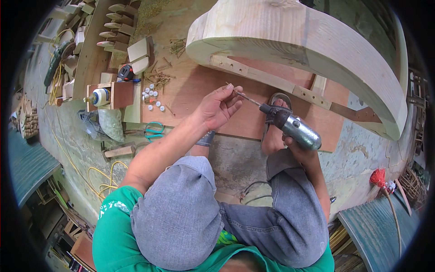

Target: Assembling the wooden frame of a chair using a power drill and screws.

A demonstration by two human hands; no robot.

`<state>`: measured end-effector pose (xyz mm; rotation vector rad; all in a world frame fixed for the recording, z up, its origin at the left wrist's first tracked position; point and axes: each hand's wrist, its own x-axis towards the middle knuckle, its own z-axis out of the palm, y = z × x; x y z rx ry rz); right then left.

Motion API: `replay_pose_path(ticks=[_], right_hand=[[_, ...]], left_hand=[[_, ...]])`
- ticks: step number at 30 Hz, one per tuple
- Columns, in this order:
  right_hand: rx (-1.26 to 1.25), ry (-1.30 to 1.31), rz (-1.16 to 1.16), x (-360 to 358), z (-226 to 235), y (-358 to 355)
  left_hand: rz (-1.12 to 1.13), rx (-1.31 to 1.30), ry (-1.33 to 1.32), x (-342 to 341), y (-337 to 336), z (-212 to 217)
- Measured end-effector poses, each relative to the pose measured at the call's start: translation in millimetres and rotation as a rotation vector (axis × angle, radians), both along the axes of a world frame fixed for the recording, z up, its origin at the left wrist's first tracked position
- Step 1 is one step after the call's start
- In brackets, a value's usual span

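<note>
Drill (pixel 295 128) served as the landmark; its grey metal body lay gripped in the right hand (pixel 297 152), which was clamped around its rear end, mostly hidden beneath it; the left hand (pixel 219 108) sat to the left of the drill, its fingers pinched together on the thin bit (pixel 244 96) that ran from the chuck up and leftward; the two hands stood apart, joined only through the tool. Under the drill lay a reddish plywood board (pixel 195 86) on the concrete floor (pixel 235 158); a sandalled foot (pixel 275 131) rested on the board just beside the drill's chuck. Above and to the right of the drill arched a large curved piece of pale wood (pixel 317 41), with a drilled strip along its lower edge. Far left of the drill lay scattered nails (pixel 158 78), small white caps (pixel 152 97), a glue bottle (pixel 99 97) in a small wooden box, a tape measure (pixel 125 72) and a teal loop (pixel 154 130); a yellow cable (pixel 106 177) trailed lower left of it.
</note>
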<state>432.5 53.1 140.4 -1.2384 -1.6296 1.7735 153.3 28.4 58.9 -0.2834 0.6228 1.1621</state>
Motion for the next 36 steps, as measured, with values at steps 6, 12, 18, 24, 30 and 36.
replay_pose_path(ticks=[6, 12, 18, 24, 30, 36], right_hand=[[0.033, -0.034, -0.005, 2, -5, 0], [0.256, -0.116, 0.215, -15, 6, 20], [0.482, -0.277, 0.16, -34, -4, 30], [0.279, -0.249, 0.039, -37, -15, 31], [0.336, -0.286, 0.06, -40, -24, 43], [0.032, -0.406, 0.073, -54, 2, 93]], left_hand=[[0.031, -0.022, -0.016, 4, -3, 5], [0.073, -0.024, 0.1, 12, 7, -5], [0.115, -0.047, 0.053, 21, 51, -41], [0.142, -0.06, 0.047, 25, 64, -49], [0.08, -0.181, 0.23, 13, 50, -36], [0.571, 0.154, 1.352, -70, 45, 1]])
